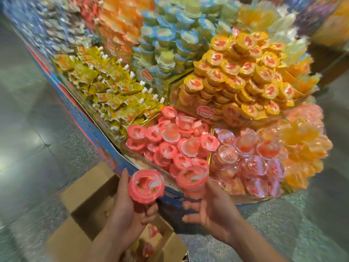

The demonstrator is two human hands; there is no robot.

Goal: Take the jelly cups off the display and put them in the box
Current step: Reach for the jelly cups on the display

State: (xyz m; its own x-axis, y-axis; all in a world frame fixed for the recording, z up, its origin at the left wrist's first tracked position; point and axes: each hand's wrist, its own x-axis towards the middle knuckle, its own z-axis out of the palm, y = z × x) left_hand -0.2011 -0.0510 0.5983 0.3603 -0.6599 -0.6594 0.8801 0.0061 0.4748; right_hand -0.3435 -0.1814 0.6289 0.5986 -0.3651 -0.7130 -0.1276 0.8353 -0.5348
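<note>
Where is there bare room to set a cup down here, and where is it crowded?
Free: the far corner of the box, between its flaps and the left hand; the floor left of the display. Crowded: the display is heaped throughout; cups lie at the box's near end.

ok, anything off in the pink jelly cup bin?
Nothing spilled. In the pink bin, two jelly cups lie tipped, clear bottoms showing, among lid-up ones; the pile is loose, unlike the stacked yellow cups. Left hand and right hand each hold a pink cup, both intact-looking.
</note>
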